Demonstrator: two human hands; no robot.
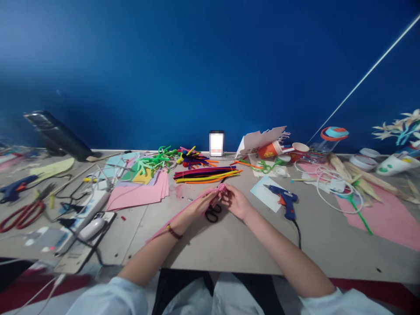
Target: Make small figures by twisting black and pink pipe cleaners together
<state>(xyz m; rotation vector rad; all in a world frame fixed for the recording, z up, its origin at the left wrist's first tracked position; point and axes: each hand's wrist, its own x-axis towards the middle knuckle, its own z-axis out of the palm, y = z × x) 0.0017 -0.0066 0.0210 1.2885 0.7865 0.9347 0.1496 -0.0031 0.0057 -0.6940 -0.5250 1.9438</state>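
In the middle of the table, my left hand (pixel 204 203) and my right hand (pixel 236 201) meet, fingers pinched together. Between them is a fuzzy pink pipe cleaner (pixel 160 230), perhaps more than one. Its long end trails back along my left forearm, and a small pink curl shows at my fingertips. Just below my hands lie scissors with black handles (pixel 212 217); their blades are mostly hidden. Beyond the hands rests a bundle of pipe cleaners (pixel 206 176) in purple, red, yellow and orange.
To the right, a blue glue gun (pixel 289 202) lies by a pale blue sheet (pixel 262 199). Pink paper (pixel 138 194), a power strip (pixel 87 214) and red-handled scissors (pixel 24 216) are on the left. A phone (pixel 216 143) leans on the blue wall. Cables (pixel 341 188) coil at right.
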